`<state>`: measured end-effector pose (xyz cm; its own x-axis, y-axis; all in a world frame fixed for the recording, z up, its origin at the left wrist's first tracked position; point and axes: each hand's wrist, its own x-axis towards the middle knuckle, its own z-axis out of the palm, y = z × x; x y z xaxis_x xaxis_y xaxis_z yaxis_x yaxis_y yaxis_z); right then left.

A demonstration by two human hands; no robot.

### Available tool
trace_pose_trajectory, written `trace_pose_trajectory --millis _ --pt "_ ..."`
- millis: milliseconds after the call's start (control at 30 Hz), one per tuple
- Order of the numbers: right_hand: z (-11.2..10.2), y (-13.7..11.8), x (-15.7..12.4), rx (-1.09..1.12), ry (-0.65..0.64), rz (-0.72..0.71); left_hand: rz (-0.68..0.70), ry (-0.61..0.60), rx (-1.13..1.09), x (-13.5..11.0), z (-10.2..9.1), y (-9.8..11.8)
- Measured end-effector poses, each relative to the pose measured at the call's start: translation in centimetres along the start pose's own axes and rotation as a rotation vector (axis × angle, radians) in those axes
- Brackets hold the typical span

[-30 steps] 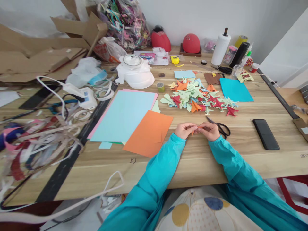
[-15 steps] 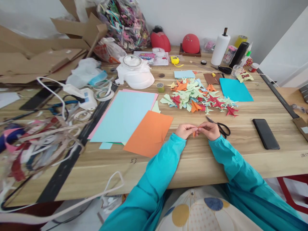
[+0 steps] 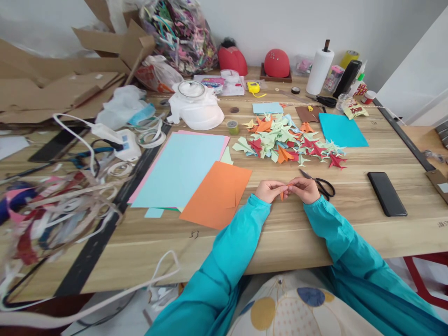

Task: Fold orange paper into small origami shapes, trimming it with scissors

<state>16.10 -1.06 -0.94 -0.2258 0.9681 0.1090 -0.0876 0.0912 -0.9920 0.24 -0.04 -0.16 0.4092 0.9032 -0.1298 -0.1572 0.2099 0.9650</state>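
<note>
Wood table [image 3: 350, 233], toward its front edge: left hand [image 3: 268, 190] and right hand [image 3: 305, 189] pinch a small folded orange paper piece [image 3: 282, 197], probably light, crisp, easily creased, best held by folded edges.

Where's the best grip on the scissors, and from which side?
Probably the black handle loops, coming from the right: the scissors lie with those loops just right of the right hand, while the blades point away and leftward, towards the pile. A leftward approach looks worse, since both hands are there, pinching the orange piece.
</note>
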Motion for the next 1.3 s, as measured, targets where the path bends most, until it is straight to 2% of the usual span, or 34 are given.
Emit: trace_pose_trajectory --millis 400,700,1300 --pt "-0.43 0.41 -0.02 -0.039 -0.012 -0.054 0.055 0.058 0.028 -0.41 0.53 0.58" --pt "-0.3 0.39 0.05 -0.041 0.051 -0.065 0.043 0.062 -0.007 -0.41 0.59 0.52" --pt "-0.25 0.21 0.13 -0.01 0.056 0.007 0.089 0.071 0.072 -0.41 0.63 -0.02"
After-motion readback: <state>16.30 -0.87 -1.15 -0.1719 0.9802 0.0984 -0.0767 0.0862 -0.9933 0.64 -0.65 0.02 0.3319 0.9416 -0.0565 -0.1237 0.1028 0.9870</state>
